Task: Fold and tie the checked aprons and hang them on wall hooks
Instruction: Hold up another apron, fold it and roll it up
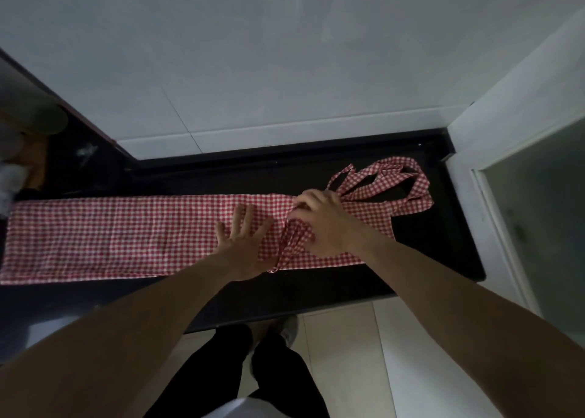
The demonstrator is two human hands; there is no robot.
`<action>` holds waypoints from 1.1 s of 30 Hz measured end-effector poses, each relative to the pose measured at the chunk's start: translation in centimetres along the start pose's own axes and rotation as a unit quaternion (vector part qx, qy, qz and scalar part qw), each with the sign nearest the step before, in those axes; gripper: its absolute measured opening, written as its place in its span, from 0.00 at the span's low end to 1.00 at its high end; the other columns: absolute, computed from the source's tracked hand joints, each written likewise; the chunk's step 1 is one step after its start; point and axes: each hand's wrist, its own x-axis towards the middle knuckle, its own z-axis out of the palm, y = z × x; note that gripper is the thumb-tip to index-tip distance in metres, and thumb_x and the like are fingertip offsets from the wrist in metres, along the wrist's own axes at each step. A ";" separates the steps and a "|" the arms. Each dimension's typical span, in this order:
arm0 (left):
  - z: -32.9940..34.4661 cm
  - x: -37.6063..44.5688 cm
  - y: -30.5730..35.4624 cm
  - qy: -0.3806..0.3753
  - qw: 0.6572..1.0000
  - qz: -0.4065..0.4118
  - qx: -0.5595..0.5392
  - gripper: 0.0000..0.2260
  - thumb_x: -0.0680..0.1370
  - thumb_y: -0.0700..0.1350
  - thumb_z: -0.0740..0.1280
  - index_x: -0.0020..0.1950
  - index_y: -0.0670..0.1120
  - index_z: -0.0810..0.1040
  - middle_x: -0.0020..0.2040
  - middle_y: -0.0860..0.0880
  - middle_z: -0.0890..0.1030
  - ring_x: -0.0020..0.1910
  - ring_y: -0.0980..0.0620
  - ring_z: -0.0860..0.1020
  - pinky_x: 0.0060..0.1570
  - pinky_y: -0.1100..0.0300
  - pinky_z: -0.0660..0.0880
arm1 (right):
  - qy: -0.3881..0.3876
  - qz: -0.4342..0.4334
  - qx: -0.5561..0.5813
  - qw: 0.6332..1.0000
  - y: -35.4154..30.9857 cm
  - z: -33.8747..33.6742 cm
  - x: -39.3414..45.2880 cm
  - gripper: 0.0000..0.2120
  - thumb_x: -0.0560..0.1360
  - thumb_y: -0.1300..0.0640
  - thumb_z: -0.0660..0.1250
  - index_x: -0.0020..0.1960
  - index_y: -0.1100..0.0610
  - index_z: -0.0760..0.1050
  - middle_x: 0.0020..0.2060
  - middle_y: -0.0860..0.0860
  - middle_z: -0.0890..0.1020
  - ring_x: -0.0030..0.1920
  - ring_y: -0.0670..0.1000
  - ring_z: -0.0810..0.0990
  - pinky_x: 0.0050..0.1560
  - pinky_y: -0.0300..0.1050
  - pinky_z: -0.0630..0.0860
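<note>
Red-and-white checked cotton apron (126,234) is laid folded into a long strip on the black countertop (316,291), pinned by the flat, spread left hand (243,243); a waist tie (289,243) is pinched by the right hand (323,224); tying and hanging judged outstanding.

The apron (104,237) lay lengthwise across the table (348,288) from frame left to centre-right, its straps (408,183) bunched at the right end, both hands resting mid-frame on it.
</note>
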 end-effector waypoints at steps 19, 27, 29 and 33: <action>-2.3 -0.8 0.1 -0.109 0.994 -0.007 0.025 0.41 0.80 0.64 0.59 0.76 0.60 0.28 0.72 0.44 0.20 0.70 0.40 0.22 0.71 0.29 0.40 | 0.081 0.034 0.133 0.987 -5.5 -0.6 -4.5 0.06 0.74 0.57 0.71 0.43 0.53 0.74 0.37 0.46 0.76 0.38 0.45 0.74 0.44 0.40 0.71; -1.4 -0.6 0.2 -0.090 0.996 -0.007 0.010 0.44 0.75 0.72 0.56 0.76 0.60 0.27 0.71 0.43 0.20 0.70 0.39 0.22 0.69 0.27 0.37 | -0.259 0.195 0.154 0.933 -8.9 9.2 -13.2 0.14 0.81 0.52 0.63 0.65 0.55 0.72 0.54 0.53 0.80 0.51 0.52 0.80 0.55 0.46 0.78; -1.1 -0.4 0.2 -0.087 0.996 -0.010 0.014 0.48 0.70 0.78 0.55 0.75 0.60 0.27 0.72 0.43 0.20 0.71 0.38 0.23 0.68 0.26 0.37 | -0.316 0.212 0.161 0.911 -9.1 11.6 -14.7 0.20 0.80 0.52 0.63 0.71 0.53 0.69 0.61 0.53 0.78 0.59 0.53 0.78 0.62 0.50 0.75; -0.7 -0.1 0.4 -0.082 0.996 -0.019 0.029 0.55 0.68 0.77 0.62 0.75 0.58 0.26 0.71 0.42 0.19 0.70 0.36 0.22 0.68 0.24 0.39 | -0.327 0.223 0.164 0.904 -8.8 12.6 -15.4 0.24 0.80 0.47 0.63 0.74 0.54 0.67 0.67 0.53 0.75 0.69 0.54 0.71 0.69 0.50 0.69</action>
